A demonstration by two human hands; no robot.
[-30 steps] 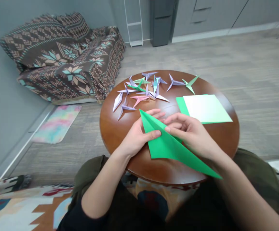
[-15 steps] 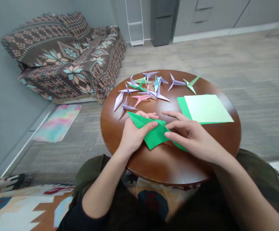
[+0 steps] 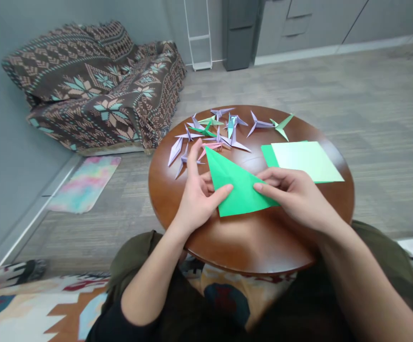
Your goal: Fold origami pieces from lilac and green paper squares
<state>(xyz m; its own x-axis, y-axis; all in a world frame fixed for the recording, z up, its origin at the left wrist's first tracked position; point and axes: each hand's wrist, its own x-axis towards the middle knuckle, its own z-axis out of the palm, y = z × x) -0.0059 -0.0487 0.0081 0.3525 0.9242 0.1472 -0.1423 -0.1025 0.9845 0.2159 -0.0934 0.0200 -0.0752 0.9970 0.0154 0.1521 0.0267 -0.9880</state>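
A green sheet of paper (image 3: 240, 187), folded into a triangle, is held up over the round brown table (image 3: 249, 247). At its left side my left hand (image 3: 197, 197) grips it, thumb on the front face and index finger raised. My right hand (image 3: 292, 190) pinches the right part of the paper, thumb in front and the other fingers behind. Beyond my hands lie several folded paper figures, among them a pink one (image 3: 209, 148), a dark green one (image 3: 206, 128) and a light green one (image 3: 282, 127).
Pale green square sheets (image 3: 308, 159) lie over a darker green sheet (image 3: 269, 156) on the table's right side. Past the table stand a patterned sofa (image 3: 102, 90) and a white rack (image 3: 199, 38). A pastel mat (image 3: 85, 184) is on the floor at left.
The green paper has gone from partly folded flaps to a flat triangle with its tip higher. My left index finger has lifted, and my right fingers have closed on the paper's right part.
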